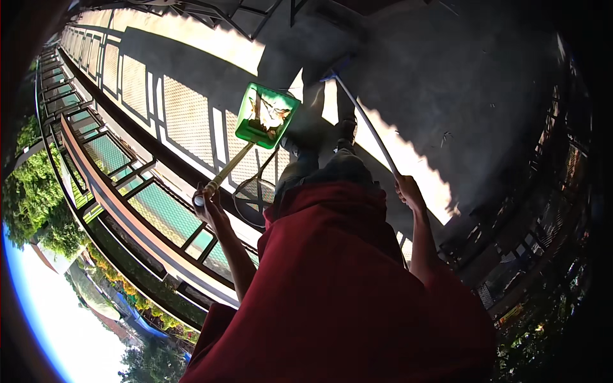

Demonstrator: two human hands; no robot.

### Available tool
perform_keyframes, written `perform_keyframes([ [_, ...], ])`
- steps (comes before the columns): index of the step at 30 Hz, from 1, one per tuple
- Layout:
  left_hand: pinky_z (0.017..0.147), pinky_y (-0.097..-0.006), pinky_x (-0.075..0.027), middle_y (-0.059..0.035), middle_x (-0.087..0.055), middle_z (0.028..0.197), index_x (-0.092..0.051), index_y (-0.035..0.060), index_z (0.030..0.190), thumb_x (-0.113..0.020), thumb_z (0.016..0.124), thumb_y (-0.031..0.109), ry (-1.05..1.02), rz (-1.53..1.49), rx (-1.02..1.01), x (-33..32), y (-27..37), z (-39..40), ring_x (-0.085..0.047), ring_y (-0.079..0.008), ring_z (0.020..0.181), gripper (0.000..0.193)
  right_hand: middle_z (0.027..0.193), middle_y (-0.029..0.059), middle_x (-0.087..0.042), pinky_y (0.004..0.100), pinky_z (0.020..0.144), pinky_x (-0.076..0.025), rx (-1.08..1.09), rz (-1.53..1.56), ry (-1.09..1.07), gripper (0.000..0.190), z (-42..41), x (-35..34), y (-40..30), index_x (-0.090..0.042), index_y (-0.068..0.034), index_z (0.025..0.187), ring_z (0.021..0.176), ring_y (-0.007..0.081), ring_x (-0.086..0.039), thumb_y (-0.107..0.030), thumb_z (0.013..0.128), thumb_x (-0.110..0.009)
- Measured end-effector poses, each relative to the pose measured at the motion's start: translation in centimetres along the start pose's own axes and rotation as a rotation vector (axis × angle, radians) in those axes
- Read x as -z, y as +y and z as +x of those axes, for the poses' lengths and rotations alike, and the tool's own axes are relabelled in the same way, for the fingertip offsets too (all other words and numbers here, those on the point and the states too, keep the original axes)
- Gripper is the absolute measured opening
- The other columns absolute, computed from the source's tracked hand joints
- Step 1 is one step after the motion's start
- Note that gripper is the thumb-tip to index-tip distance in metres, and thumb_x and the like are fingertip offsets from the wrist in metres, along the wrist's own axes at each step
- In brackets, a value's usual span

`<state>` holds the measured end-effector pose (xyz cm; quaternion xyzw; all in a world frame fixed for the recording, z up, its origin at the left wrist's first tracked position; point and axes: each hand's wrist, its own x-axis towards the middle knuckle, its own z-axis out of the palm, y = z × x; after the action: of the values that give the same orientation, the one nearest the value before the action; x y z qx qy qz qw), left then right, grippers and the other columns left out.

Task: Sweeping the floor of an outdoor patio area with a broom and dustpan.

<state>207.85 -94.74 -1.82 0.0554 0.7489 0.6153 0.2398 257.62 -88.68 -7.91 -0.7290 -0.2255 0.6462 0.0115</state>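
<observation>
My left hand (207,205) is closed around the pale handle of a green long-handled dustpan (246,130). Dry leaves and other debris lie in its pan. On the other side, my right hand (410,192) grips the grey pole of a broom (368,125). The broom's blue head (335,69) is at the shaded floor beyond my feet; its bristles are hard to make out. Both tools stretch away from me, the pan left of my shoes and the pole to their right. A racket (255,195) is by my left leg, partly hidden; what supports it cannot be told.
A metal railing with mesh panels (107,152) runs along the left, with plants (33,177) beyond it. Dark metal frames (239,19) stand at the top. Small debris (445,138) is scattered on the concrete floor at the right.
</observation>
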Motion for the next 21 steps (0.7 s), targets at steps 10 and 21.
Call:
perform_keyframes([
  [10, 0.073, -0.035, -0.052, -0.0103, -0.048, 0.116, -0.047, 0.0032, 0.097, -0.057, 0.073, 0.005, 0.053, 0.044, -0.02, 0.0, 2.6, -2.5, -0.048, -0.0238, 0.098, 0.025, 0.057, 0.0172, -0.055, 0.0403, 0.049, -0.044, 0.435, -0.684, 0.224, 0.051, 12.9, -2.3, -0.5, -0.054, 0.001, 0.064, 0.052, 0.0322, -0.056, -0.045, 0.084, -0.045],
  [21, 0.078, -0.0349, -0.047, -0.0105, -0.047, 0.107, -0.048, 0.0033, 0.113, -0.059, 0.074, 0.013, -0.342, 0.139, -0.043, -5.2, 0.1, 5.7, -0.046, -0.0224, 0.098, 0.042, 0.058, 0.0115, -0.049, 0.0391, 0.043, -0.043, 0.5, -1.004, 0.695, 0.029, 0.8, -2.2, 19.2, -0.055, -0.007, 0.081, 0.048, 0.0294, -0.052, -0.029, 0.09, -0.037],
])
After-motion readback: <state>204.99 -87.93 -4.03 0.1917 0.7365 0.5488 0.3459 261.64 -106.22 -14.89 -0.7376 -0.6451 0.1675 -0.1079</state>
